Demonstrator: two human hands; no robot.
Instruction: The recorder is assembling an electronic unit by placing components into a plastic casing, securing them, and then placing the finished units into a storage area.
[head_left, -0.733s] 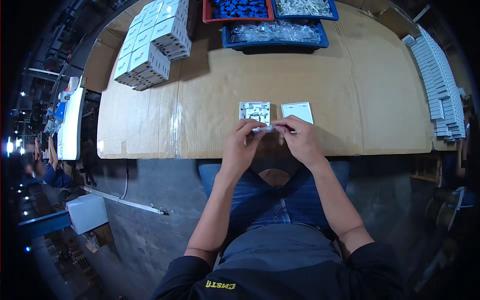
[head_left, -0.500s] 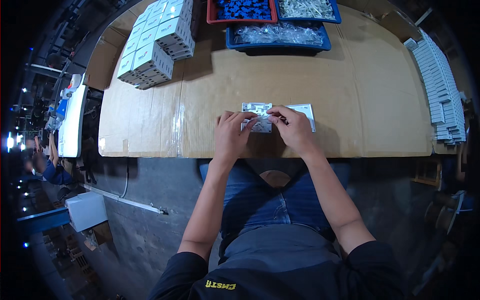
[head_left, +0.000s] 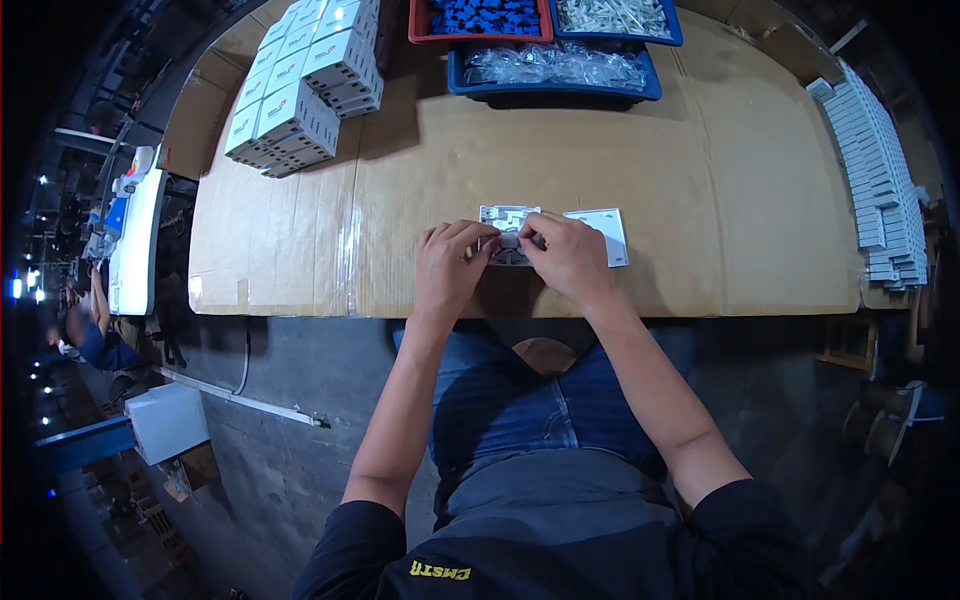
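Note:
A white moulded plastic housing (head_left: 492,213) with inner ribs and slots lies on the cardboard-covered bench in front of me. My left hand (head_left: 450,262) reaches over its left side with thumb and fingers pinched. From the right, my right hand (head_left: 568,258) comes in over the housing, also pinched. The fingertips of both hands almost meet around a small pale piece (head_left: 510,239) at the middle of the housing. Its kind is too small to tell. Just right of the housing is a flat white cover (head_left: 606,228), partly behind my right hand.
Stacked white boxes (head_left: 300,110) stand at the back left. At the back are a red tray (head_left: 480,39) of blue parts, a blue tray (head_left: 625,39) of pale parts and another blue tray (head_left: 555,92) of clear bags. White pieces (head_left: 880,190) line the right edge.
Both hands have shifted slightly and their fingertips have drawn closer together over the housing. More of the white cover shows beside my right hand. The whole view has moved a little.

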